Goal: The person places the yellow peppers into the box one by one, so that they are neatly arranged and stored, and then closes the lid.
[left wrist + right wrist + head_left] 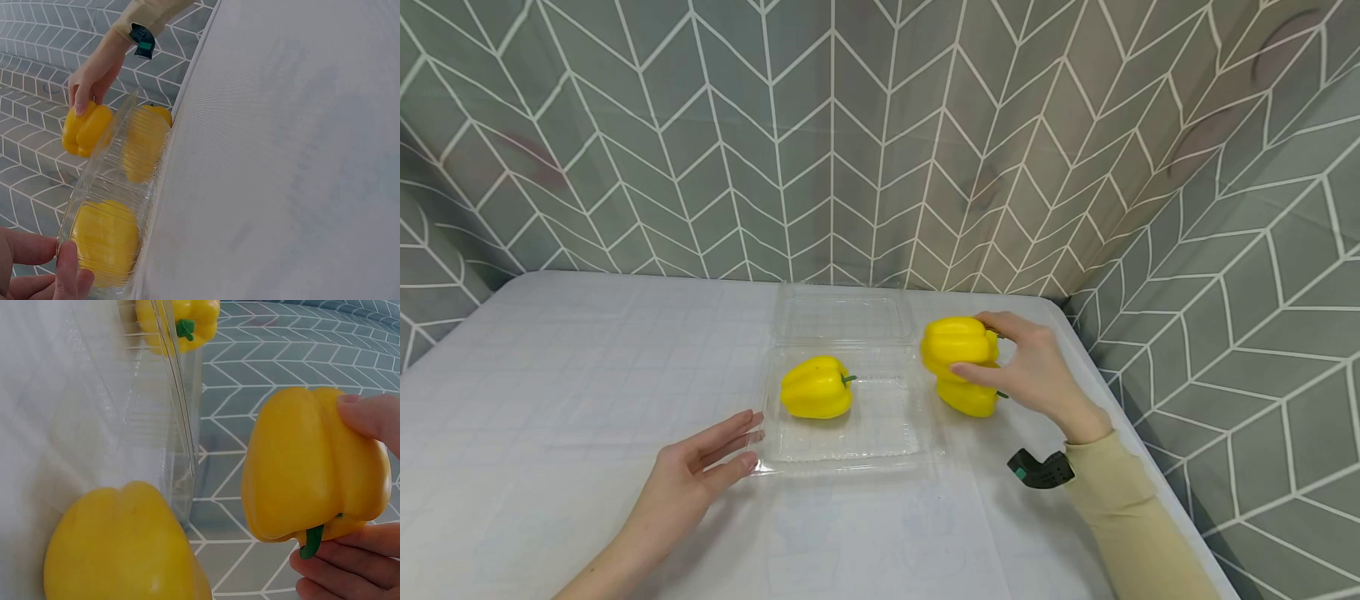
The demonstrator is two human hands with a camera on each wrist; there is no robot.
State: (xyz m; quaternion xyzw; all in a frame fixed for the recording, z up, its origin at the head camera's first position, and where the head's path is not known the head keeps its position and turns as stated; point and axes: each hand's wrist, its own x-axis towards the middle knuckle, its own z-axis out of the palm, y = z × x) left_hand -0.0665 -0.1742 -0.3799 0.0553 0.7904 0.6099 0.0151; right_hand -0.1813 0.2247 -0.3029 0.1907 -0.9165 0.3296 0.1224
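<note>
At left, we see a left hand (696,471), its fingers at the edge of a clear container (880,429); whether they pinch or merely steady it, we cannot tell. One yellow pepper (812,392) lies inside. To the right, a second pepper (955,342) hangs raised, gripped by the fingers of the right hand (1037,367), above a third pepper (968,400) beside the container. We judge this the lifting step; the next move calls for clearing the container's rim. Grey chevron-patterned fabric (737,150) backs the white-covered worktop (587,358).
</note>
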